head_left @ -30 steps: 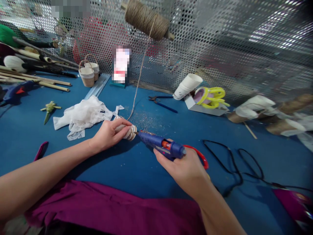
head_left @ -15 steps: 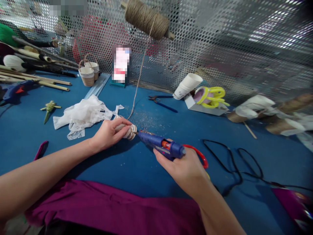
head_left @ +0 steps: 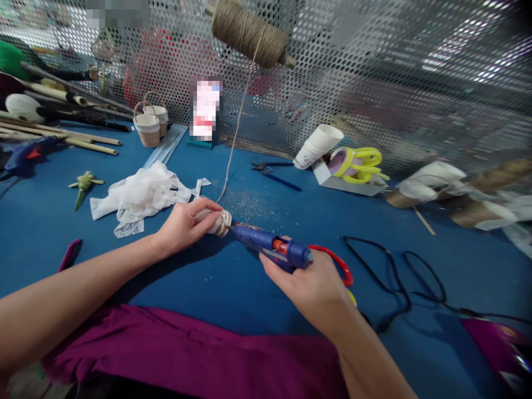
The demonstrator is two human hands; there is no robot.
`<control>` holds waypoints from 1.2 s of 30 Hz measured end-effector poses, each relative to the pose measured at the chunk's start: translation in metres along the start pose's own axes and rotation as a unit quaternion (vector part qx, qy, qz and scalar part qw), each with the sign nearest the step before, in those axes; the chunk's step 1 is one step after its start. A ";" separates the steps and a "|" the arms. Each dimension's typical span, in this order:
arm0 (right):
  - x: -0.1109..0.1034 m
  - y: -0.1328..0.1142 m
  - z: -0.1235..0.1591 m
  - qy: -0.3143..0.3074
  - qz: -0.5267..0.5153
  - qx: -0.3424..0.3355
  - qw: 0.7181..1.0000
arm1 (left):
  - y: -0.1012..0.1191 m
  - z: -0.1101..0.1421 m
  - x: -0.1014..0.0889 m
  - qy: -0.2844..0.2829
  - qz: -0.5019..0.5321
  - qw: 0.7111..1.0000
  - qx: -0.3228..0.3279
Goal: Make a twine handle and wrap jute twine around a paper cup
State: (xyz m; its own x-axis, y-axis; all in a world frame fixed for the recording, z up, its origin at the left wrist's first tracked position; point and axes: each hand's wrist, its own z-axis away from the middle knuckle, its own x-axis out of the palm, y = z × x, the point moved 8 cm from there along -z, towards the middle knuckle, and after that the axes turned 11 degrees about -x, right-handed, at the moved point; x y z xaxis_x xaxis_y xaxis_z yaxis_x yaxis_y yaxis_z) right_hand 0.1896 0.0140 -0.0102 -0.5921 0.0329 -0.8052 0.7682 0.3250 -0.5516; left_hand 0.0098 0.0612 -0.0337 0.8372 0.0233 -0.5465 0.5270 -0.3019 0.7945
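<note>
My left hand [head_left: 187,227] is closed around a small white paper cup [head_left: 223,223] tipped on its side, its bottom end facing right. A strand of jute twine [head_left: 231,149] runs from the spool [head_left: 249,33] above down to the cup. In my right hand [head_left: 318,293] is a blue hot glue gun [head_left: 266,242], its nozzle at the end of the cup. Whether the nozzle touches the cup I cannot tell. Scissors with a red handle [head_left: 338,263] lie partly hidden behind my right hand. Left of the cup is a heap of white lace [head_left: 145,191].
Two small twine-wrapped baskets [head_left: 148,130] and a phone on a stand [head_left: 205,111] stand by the perforated metal panel [head_left: 349,61]. Pliers [head_left: 276,176], stacked paper cups [head_left: 318,145] and a white box [head_left: 349,180] lie to the right. A black cord [head_left: 394,277] loops across the table.
The glue gun and my right hand have shifted very slightly left and down. The cup seems to have turned a little in my left hand; all else stays put.
</note>
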 end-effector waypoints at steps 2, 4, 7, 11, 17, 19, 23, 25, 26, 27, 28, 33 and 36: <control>-0.002 0.001 0.000 0.008 0.008 0.001 1.000 | 0.000 0.000 0.000 -0.001 -0.003 1.000 0.006; -0.002 0.003 0.000 0.012 0.011 0.002 1.000 | 0.000 0.001 0.001 -0.006 -0.009 1.000 0.011; -0.001 0.004 0.000 0.006 0.008 -0.002 1.000 | 0.001 0.001 0.001 -0.007 -0.013 1.000 0.019; 0.002 0.002 0.001 -0.005 -0.009 -0.002 1.000 | 0.001 0.001 0.001 -0.001 -0.015 1.000 0.014; 0.000 0.001 0.000 -0.004 -0.008 0.005 1.000 | 0.000 0.001 0.001 -0.005 -0.011 1.000 0.019; -0.003 0.000 -0.002 0.003 0.005 0.002 1.000 | 0.001 0.002 0.001 -0.013 -0.003 0.999 0.035; -0.006 0.002 -0.005 0.026 0.008 0.012 1.000 | 0.006 0.004 0.002 -0.021 0.006 0.997 0.070; -0.006 0.005 -0.005 0.027 0.004 0.025 0.999 | 0.007 0.005 0.003 -0.022 0.005 0.996 0.084; -0.005 0.007 -0.005 0.025 0.004 0.030 0.999 | 0.008 0.006 0.003 -0.023 0.004 0.996 0.091; -0.005 0.008 -0.006 0.024 0.003 0.033 0.999 | 0.008 0.006 0.003 -0.025 0.000 0.995 0.098; -0.004 0.009 -0.007 0.021 0.000 0.035 0.999 | 0.009 0.007 0.004 -0.027 -0.004 0.994 0.104; -0.001 0.014 -0.009 0.002 -0.026 0.064 0.998 | 0.010 0.009 0.005 -0.029 -0.017 0.992 0.123; 0.002 0.016 -0.010 -0.012 -0.039 0.091 0.995 | 0.012 0.009 0.005 -0.027 -0.021 0.991 0.128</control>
State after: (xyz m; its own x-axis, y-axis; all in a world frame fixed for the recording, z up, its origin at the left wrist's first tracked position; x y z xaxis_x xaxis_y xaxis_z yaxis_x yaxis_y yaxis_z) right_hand 0.1983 0.0288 -0.0183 -0.6467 -0.0087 -0.7627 0.7533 0.1494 -0.6405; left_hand 0.0188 0.0492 -0.0295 0.8029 -0.0086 -0.5960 0.5003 -0.5339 0.6817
